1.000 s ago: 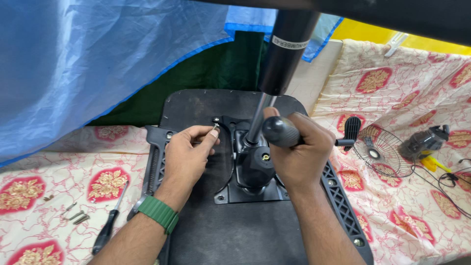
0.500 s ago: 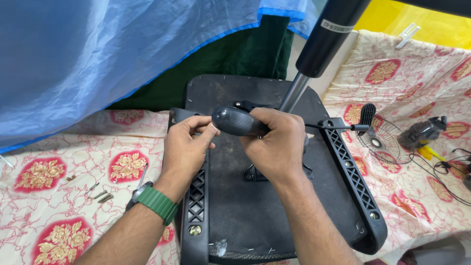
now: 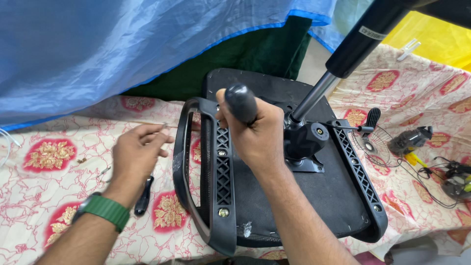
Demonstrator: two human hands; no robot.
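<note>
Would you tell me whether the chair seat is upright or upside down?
Upside down: the chair seat shows its underside, with the metal post pointing up.

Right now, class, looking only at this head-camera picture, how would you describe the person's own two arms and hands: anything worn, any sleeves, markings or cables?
Both forearms are bare, with no sleeves showing. The left hand has a green band, seemingly a watch strap, round its wrist. The right hand wears nothing visible. No gloves, rings or cables show.

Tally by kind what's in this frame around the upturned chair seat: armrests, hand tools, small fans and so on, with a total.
Upturned chair seat: 1
Armrests: 2, near one, far one
Gas-lift cylinder: 1
Screwdrivers: 2, one in the right hand by its black handle, one on the cloth
Small fan: 1
Left hand holds a small piece, too small to tell.
Total: 7
</note>
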